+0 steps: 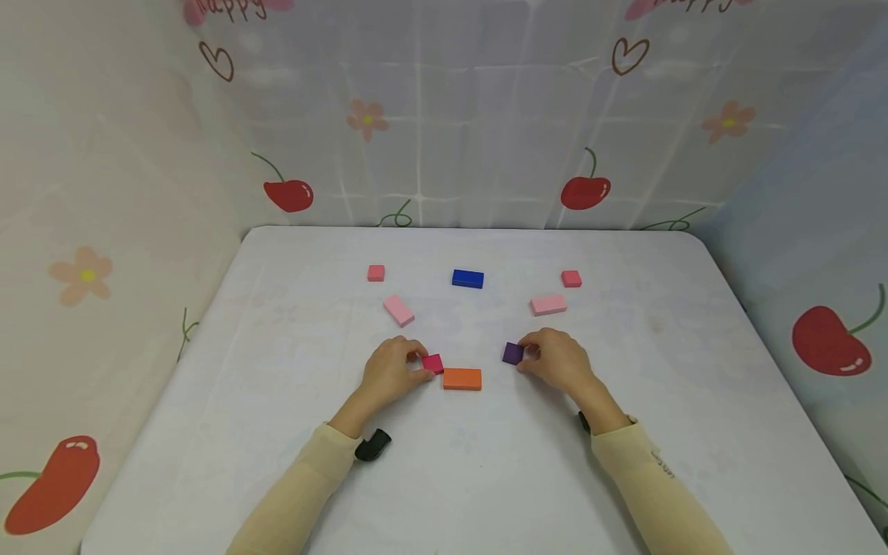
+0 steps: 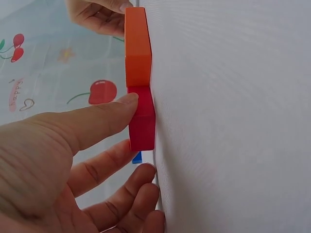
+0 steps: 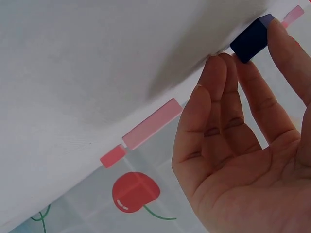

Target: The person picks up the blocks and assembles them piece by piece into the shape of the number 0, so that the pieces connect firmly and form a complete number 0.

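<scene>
Between thumb and index finger, my left hand pinches a crimson block. Directly to its right lies an orange rectangular block; in the left wrist view the crimson block sits end to end with the orange block. My right hand pinches a small dark purple block, a short way right of the orange one. In the right wrist view this purple block is held at the thumb and index fingertips, its other fingers extended beside it.
Farther back on the white table lie a blue block, a pink block with a coral block behind it at left, and another pink block with a second coral block at right. Patterned curtains surround the table.
</scene>
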{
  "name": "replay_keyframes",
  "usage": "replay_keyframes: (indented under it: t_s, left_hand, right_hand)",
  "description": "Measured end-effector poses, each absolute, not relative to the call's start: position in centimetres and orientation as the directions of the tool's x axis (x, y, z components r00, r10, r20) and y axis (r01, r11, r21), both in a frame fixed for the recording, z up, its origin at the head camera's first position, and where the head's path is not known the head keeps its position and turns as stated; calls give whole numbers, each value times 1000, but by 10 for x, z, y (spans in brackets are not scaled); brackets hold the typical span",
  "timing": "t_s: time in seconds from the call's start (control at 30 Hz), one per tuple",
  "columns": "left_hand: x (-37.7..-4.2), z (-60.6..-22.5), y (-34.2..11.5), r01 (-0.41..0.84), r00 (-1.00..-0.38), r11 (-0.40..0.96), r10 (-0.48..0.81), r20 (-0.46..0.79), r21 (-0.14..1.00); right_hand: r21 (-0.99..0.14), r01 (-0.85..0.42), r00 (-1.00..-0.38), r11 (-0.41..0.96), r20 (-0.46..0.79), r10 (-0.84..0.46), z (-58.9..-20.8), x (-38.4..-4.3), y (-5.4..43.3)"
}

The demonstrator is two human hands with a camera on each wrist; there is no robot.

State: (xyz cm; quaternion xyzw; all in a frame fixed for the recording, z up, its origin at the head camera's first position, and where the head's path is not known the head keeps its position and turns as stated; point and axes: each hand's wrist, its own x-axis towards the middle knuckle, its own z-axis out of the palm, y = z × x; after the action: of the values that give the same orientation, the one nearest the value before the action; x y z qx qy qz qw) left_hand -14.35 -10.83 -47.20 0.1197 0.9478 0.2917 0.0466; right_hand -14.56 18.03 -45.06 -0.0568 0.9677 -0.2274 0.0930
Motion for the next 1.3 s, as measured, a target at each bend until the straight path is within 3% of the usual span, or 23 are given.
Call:
replay_keyframes:
  t_s: [0.57, 1.3]
  left_hand:
    - [-147, -474, -112, 131, -971, 767, 226, -74, 628]
    - [-148, -475, -111, 114, -972, 770, 217, -89, 628]
  right_hand:
    - [-442, -101, -970, 891, -157, -188, -451, -138, 162]
    - [-440, -97, -966, 893, -176, -191, -449, -135, 146]
